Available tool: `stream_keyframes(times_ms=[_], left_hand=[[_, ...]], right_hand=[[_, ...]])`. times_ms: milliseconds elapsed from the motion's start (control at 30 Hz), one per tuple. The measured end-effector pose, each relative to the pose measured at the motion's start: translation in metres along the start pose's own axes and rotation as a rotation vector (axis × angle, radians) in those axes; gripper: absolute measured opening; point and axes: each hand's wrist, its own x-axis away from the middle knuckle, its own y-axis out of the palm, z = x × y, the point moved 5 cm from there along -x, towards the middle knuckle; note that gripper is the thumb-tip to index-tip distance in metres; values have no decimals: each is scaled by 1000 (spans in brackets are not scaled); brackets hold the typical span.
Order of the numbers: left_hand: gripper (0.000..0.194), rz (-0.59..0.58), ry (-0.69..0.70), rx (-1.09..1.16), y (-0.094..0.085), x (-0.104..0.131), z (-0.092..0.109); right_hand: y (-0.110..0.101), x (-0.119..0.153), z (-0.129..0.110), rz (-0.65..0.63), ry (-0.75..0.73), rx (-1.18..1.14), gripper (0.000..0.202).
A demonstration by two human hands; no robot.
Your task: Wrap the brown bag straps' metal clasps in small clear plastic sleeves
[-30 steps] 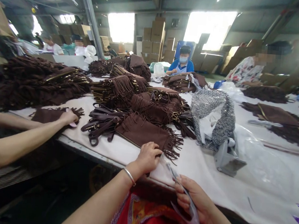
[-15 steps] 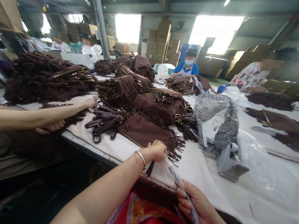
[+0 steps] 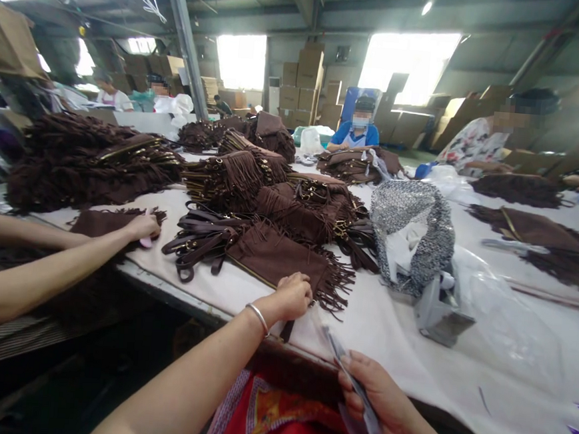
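Note:
A dark brown fringed bag [image 3: 279,253] with a gold zip lies flat near the table's front edge. My left hand [image 3: 294,296], a silver bangle on its wrist, rests at the bag's lower right edge with fingers curled; what they pinch is hidden. Lower right, my right hand [image 3: 364,383] is closed around a long, thin grey-lilac strip [image 3: 335,346], translucent at its lower end and pointing up toward my left hand. A pale blur lies between the two. Dark straps [image 3: 202,233] with gold fittings spread left of the bag.
Brown bags are piled behind [image 3: 295,207] and at left [image 3: 88,161]. A silver-grey bundle [image 3: 408,233] and a metal tape dispenser [image 3: 442,316] stand right, beside clear plastic [image 3: 502,314]. A co-worker's hand [image 3: 143,227] touches another bag at left; several people sit across the table.
My hands keep nearly the same pose, the left slightly opened at the fingertips. The co-worker's arm at left has drawn back from the straps to a fringed bag. The view has shifted slightly.

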Motion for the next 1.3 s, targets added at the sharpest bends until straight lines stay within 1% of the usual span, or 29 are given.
stream_keyframes(times_ms=[133,433,533,667,767,867,1067,1200,1300], left_hand=[[24,-57,-22,32,7,-1,0],[25,-172,-30,36,12,-7,0],[25,-192,-23,21,10,-7,3],[23,-227,-17,13,4,-4,7],[22,-217,-25,12,0,-1,9],[18,-173,-29,14,-3,1,9],[6,-112,14,21,-13,-6,-4],[13,-102,50,47,-16,-8,-11],[20,-108,56,59,-11,-4,-10]], right_hand=[[1,-2,-1,-3,-1,-18,27],[2,-2,0,-34,-10,-17,25],[3,-2,1,-31,-5,-15,25],[2,-2,1,-30,-14,-17,26],[2,-1,2,-33,-16,-9,27],[1,-1,2,-22,-24,5,29],[-1,1,3,8,-50,37,31],[0,0,3,9,-43,39,29],[1,0,3,12,-32,51,29]])
